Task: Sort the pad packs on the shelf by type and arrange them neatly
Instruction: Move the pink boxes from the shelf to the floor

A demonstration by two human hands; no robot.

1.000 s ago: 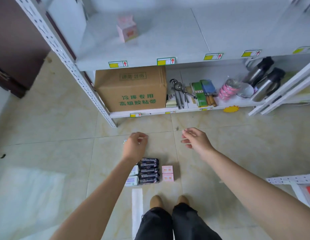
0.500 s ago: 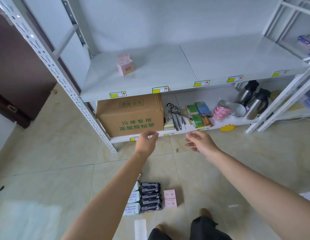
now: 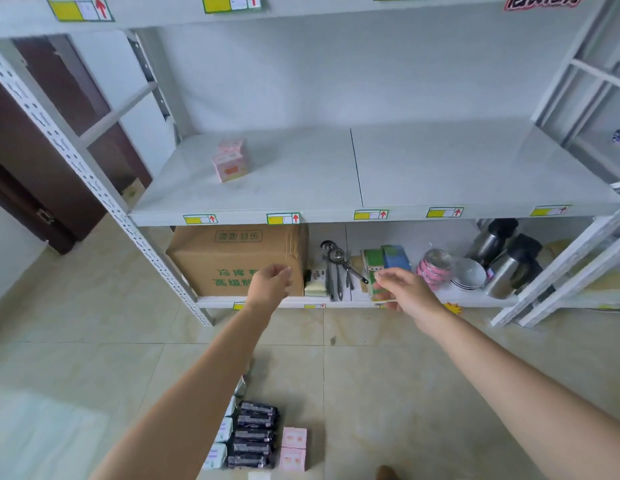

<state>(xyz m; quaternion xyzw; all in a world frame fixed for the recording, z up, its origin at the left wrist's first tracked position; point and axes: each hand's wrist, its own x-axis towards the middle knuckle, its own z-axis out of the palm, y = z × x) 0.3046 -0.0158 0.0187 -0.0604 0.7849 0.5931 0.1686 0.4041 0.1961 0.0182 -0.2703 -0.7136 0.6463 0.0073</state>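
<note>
- Change of view: one second ago the camera looked down at the floor packs. It now looks at the shelf (image 3: 440, 174), which fills the centre of the frame.
- Change of hands: both hands have risen from just above the floor packs to the level of the lowest shelf tier, in front of the cardboard box (image 3: 229, 261).
- Left hand (image 3: 272, 284): fingers loosely curled, holding nothing.
- Right hand (image 3: 403, 289): fingers relaxed and slightly bent, holding nothing.
- Pad packs, on shelf: one small stack of pink packs (image 3: 230, 161) stands left of centre on the middle tier, in the same place as before.
- Pad packs, on floor, bottom centre of the frame: a column of pale packs (image 3: 222, 433), a column of dark packs (image 3: 254, 434) touching it, and two pink floor packs (image 3: 293, 448) just beside. Their positions have not changed.
- Assessment: the floor packs look grouped by type. No pack was lifted, so moving them to the shelf is probably still to be done.
</note>
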